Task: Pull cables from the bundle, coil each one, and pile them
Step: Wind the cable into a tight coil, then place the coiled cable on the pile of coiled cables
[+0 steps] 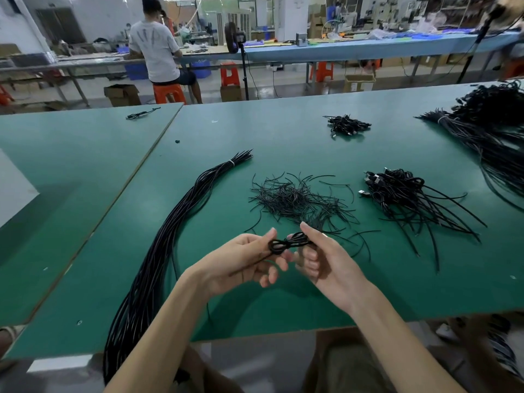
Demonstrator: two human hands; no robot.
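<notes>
Bridging left fingers [262, 240], right fingers [314, 234] — cable [286, 245]

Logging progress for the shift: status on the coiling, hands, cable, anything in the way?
One coiled cable pinched between left hand and right hand, over the table. Long bundle lies left, pile right. Nothing blocking; loose ties lie just beyond.

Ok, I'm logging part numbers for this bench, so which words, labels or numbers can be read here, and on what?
No text here can be read.
White label on the cardboard box on the far floor: too blurred to read.
Grey print on the back of the seated person's shirt: too faint to read.
Coiled cable: no marking visible.
</notes>
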